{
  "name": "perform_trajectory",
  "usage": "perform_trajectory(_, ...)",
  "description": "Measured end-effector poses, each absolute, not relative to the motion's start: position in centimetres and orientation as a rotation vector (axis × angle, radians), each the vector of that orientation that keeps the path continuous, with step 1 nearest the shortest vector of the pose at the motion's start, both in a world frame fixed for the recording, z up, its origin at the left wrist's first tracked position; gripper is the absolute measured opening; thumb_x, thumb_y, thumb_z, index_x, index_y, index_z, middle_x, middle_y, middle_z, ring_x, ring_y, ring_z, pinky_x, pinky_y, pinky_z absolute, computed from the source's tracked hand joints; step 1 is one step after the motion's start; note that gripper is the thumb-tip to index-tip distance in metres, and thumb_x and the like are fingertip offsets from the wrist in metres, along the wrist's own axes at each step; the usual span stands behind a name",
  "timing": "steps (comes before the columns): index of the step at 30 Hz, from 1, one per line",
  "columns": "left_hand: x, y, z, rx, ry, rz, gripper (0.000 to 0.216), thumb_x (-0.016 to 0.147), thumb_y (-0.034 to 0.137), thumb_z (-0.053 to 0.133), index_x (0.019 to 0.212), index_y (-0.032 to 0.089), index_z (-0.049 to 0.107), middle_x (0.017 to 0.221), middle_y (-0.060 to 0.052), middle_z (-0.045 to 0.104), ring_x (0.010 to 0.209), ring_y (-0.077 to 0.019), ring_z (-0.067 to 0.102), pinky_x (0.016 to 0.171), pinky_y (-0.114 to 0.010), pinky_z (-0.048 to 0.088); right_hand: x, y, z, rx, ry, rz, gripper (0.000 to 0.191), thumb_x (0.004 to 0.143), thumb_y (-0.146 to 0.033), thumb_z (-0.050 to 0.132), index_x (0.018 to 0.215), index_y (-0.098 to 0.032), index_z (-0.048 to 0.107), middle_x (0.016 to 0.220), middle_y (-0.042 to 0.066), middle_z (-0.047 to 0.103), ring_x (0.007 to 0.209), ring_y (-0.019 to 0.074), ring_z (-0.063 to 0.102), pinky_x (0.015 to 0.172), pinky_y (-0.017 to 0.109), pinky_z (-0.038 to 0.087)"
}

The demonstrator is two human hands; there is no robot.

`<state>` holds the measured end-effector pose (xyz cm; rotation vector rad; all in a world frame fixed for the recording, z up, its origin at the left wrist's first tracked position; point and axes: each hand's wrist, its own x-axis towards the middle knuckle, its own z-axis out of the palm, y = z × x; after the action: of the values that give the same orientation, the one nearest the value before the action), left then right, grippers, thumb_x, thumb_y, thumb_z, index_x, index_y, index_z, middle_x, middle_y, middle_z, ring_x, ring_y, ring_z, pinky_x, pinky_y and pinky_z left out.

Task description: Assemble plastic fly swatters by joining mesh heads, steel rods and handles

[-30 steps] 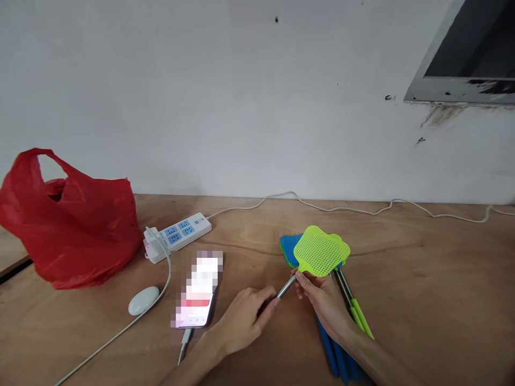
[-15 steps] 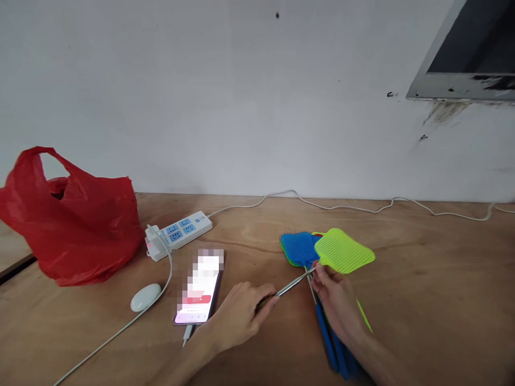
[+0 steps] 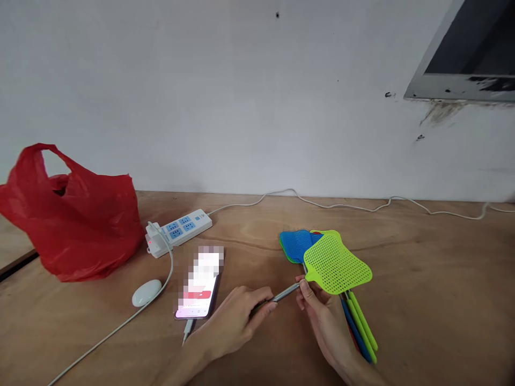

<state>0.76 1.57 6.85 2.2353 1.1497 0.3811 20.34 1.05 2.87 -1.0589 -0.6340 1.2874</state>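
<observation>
Left hand nearest, fingers wrapped round the near end of the yellow-green swatter; whatever grip is under the palm is hidden. Right hand pinches it at the neck, thumb on top. So both hands are closed on the same swatter, its bare metal shaft spanning the gap between them. It's held at a slant, paddle to the right, over the other swatters.

Handling, my read: light, most of the length thin metal, easy to swing one-handed. Shaft looks stiff and smooth, so likely slips or rolls if pinched loosely. Paddle is perforated, thin, probably bendy plastic; shouldn't shatter, but could crease if squeezed. Neck looks like the weak spot: pinch close to the metal, don't twist hard. Best hold is the near end for control, neck for steadying.

Under and behind it: yellow-green handles and a blue handle on the wooden table, a blue paddle farther back. Paddles there overlap, so edges may snag.
</observation>
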Motion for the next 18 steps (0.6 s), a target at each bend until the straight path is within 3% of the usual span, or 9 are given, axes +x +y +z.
perform_trajectory(7,0.8,1.1,6.1,2.228,1.228,0.335,0.031,0.104,0.038,0.034,0.087,0.023,0.054,0.079,0.001,0.061,0.075,-0.019,0.058,0.068,-0.027,0.038,21.6,1.2,3.4,-1.056,-0.618,1.327,0.031,0.059,-0.041,0.092,0.076,-0.022,0.076,0.08,0.001,0.067,0.064,0.0125,0.047,0.054,0.025,0.042)
perform_trajectory(11,-0.3,0.5,5.4,2.23,1.252,0.287,0.035,0.105,0.041,0.032,0.082,0.023,0.052,0.074,0.002,0.059,0.071,-0.0184,0.056,0.066,-0.028,0.036,24.1,2.2,3.5,-1.032,-0.438,1.23,0.036,0.045,-0.039,0.098,0.065,-0.021,0.074,0.072,-0.001,0.061,0.061,0.0107,0.045,0.051,0.021,0.043)
perform_trajectory(18,1.0,0.7,6.4,2.159,1.205,0.335,0.034,0.105,0.041,0.033,0.083,0.023,0.052,0.076,0.003,0.058,0.074,-0.0167,0.053,0.069,-0.027,0.036,22.2,1.0,3.2,-1.052,-0.59,1.296,0.033,0.057,-0.044,0.092,0.072,-0.02,0.077,0.063,-0.001,0.059,0.057,0.0109,0.045,0.049,0.023,0.039)
